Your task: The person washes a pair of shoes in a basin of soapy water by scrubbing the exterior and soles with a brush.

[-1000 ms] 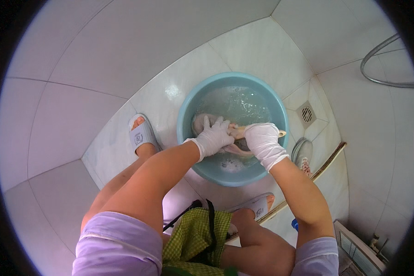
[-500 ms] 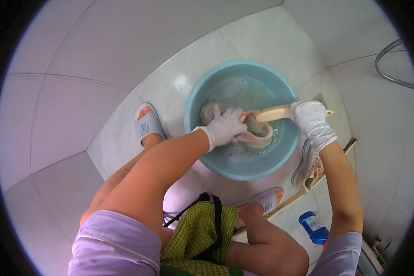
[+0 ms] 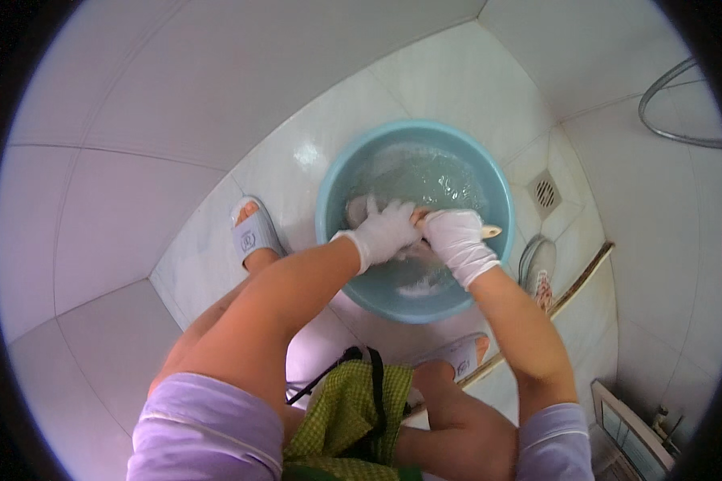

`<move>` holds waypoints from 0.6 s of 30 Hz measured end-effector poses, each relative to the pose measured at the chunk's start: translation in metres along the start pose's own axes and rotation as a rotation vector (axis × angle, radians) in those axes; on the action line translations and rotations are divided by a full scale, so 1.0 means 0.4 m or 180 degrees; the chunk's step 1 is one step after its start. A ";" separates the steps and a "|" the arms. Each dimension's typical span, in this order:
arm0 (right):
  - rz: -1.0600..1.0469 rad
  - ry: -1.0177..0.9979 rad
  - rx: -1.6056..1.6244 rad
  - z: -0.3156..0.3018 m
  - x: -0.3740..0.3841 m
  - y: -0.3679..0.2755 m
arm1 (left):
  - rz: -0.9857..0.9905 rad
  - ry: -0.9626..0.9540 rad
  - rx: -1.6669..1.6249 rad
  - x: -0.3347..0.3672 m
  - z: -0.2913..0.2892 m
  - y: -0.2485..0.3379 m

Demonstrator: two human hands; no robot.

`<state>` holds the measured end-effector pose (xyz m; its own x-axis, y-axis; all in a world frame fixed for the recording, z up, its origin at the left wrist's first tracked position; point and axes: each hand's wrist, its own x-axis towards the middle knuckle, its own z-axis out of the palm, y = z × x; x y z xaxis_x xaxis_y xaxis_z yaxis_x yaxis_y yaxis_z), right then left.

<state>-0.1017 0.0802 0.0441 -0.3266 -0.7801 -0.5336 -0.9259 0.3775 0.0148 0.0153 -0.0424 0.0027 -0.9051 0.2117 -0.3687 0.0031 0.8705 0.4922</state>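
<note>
A light blue basin (image 3: pixel 334 186) of soapy water stands on the white tiled floor in front of me. Both my hands wear white gloves and meet over its middle. My left hand (image 3: pixel 387 232) presses down on a pale shoe (image 3: pixel 356 210) that lies partly under the water. Touching it on the right, my right hand (image 3: pixel 456 238) is closed round a brush whose pale handle (image 3: pixel 490 232) sticks out to the right. The brush head is hidden under my hands.
Another shoe (image 3: pixel 538 272) lies on the floor right of the basin, near a floor drain (image 3: pixel 545 193) and a wooden sill (image 3: pixel 587 275). My feet in pale slippers (image 3: pixel 251 233) flank the basin. A hose (image 3: pixel 675 100) curves at the upper right.
My right hand has brought the brush back from the basin's right rim to the middle, next to my left hand. The left hand has stayed on the shoe.
</note>
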 end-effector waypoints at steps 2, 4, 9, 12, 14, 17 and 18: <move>0.0260 -0.0069 0.0245 0.004 0.023 0.020 | -0.0029 -0.0025 0.0257 0.004 0.017 -0.010; -0.0059 0.0513 -0.0294 -0.020 -0.032 0.121 | -0.0103 -0.0062 -0.0075 -0.006 0.011 -0.012; -0.0163 0.0855 -0.0262 -0.003 -0.036 0.101 | -0.0216 0.0212 -0.0520 0.022 0.017 -0.030; -0.0172 0.0618 -0.0164 0.011 0.018 0.029 | -0.0422 0.0282 -0.0212 0.043 0.052 -0.018; -0.0006 0.0613 -0.0346 -0.038 -0.018 0.105 | -0.0284 0.0115 -0.0159 0.017 0.003 -0.018; 0.0539 0.0462 0.0086 -0.060 -0.041 0.228 | -0.0251 -0.0279 -0.0523 0.019 -0.036 -0.009; 0.0364 0.0611 -0.0379 -0.036 -0.034 0.200 | -0.0251 -0.0350 -0.0515 0.023 -0.053 -0.010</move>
<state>-0.1740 0.1138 0.0647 -0.4500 -0.8205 -0.3525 -0.8930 0.4161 0.1715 -0.0021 -0.0532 0.0141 -0.8481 0.2006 -0.4905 -0.1423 0.8053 0.5755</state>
